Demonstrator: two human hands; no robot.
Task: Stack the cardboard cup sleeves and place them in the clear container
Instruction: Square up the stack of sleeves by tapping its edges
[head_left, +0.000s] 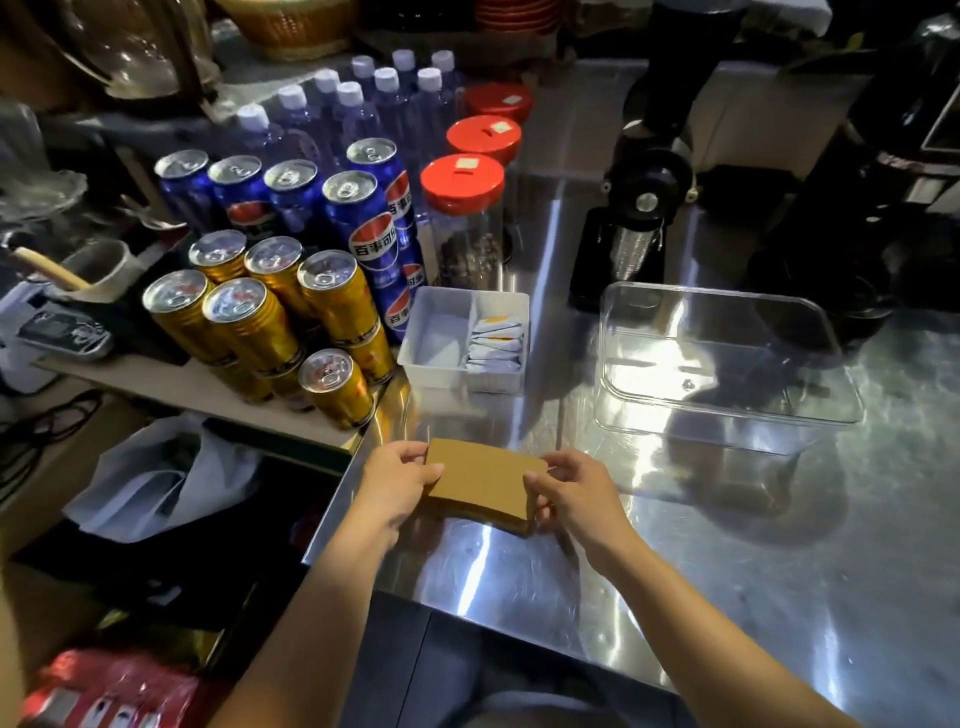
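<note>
A stack of flat brown cardboard cup sleeves rests near the front left of the steel counter. My left hand grips the stack's left end and my right hand grips its right end. The clear container stands open and empty on the counter, up and to the right of the stack, apart from both hands.
A white divided tray with sachets sits just beyond the stack. Gold cans and blue cans crowd the left, with red-lidded jars and water bottles behind. A black grinder stands behind the container.
</note>
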